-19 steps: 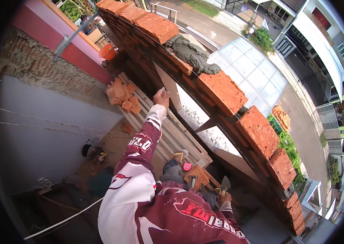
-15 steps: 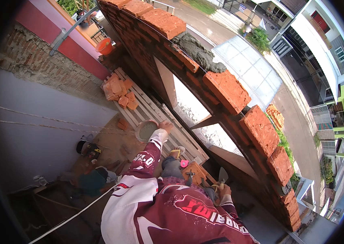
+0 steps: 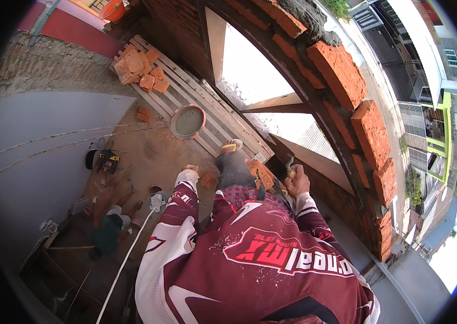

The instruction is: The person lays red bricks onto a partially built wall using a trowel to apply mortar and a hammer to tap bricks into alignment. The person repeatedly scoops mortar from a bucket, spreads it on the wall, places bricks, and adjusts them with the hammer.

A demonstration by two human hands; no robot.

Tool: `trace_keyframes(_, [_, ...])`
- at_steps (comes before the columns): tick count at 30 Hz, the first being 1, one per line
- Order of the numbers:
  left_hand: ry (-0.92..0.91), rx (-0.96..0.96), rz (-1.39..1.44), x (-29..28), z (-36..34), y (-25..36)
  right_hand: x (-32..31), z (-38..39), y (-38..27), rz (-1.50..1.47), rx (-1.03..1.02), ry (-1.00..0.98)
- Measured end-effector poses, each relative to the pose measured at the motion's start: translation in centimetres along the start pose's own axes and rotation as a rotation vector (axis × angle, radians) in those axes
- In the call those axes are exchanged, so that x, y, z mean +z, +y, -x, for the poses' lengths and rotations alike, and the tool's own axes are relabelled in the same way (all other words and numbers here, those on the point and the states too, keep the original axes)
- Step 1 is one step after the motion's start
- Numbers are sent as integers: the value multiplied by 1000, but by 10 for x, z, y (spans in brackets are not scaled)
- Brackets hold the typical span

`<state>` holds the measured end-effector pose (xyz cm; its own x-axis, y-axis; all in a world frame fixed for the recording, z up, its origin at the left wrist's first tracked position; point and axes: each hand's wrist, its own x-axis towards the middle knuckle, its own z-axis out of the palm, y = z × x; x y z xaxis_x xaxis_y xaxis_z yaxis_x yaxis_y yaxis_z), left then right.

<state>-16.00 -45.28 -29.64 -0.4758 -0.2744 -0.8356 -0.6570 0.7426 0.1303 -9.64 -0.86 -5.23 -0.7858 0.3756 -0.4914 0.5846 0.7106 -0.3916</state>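
My right hand (image 3: 297,184) is closed round the handle of a trowel (image 3: 291,171), held low beside the brick wall (image 3: 342,75); the blade is mostly out of sight. My left hand (image 3: 189,168) hangs in front of me, apart from the round bucket of grey mortar (image 3: 188,122); its fingers are too hidden to read. The bucket sits at the edge of a slatted wooden platform (image 3: 213,125). Bricks (image 3: 261,174) lie between my foot and my right hand. Along the wall's top, wet mortar (image 3: 315,20) is spread beside the upper bricks.
A pile of broken bricks (image 3: 141,67) lies on the platform's far end. An orange bucket (image 3: 112,9) stands beyond it. At lower left is another person in a green shirt (image 3: 107,232), near a white cable (image 3: 123,259) and a black-and-yellow tool (image 3: 107,161). Triangular openings pierce the wall.
My left hand has come off the mortar bucket's rim and back toward me. My right hand, with the trowel, has moved forward beside the wall. The view has swung downward.
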Motion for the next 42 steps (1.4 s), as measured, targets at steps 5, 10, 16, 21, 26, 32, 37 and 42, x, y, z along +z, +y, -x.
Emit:
trace_keyframes(5, [36, 50, 501, -24, -55, 12, -6, -11, -33, -15, 44, 39])
trace_keyframes(10, [51, 88, 535, -53, -63, 21, -24, -13, -66, -225, -17, 152])
trace_keyframes(16, [27, 59, 515, -75, -50, 8, -59, -17, -129, -563, -171, 252])
trace_keyframes(21, [138, 46, 202, -80, -42, -5, -117, -1, -184, -1001, -305, 223])
trace_keyframes(26, [93, 85, 395, -91, -27, 18, -193, 13, -213, -1301, -504, 285])
trace_keyframes(32, [32, 87, 635, -117, -12, 32, -297, 1, -220, -1418, -636, 208])
trace_keyframes(37, [71, 188, 690, -140, -4, 29, -350, -35, -222, -1324, -681, 69])
trace_keyframes(42, [144, 355, 744, -193, -18, 63, -396, -97, -230, -1314, -553, 135])
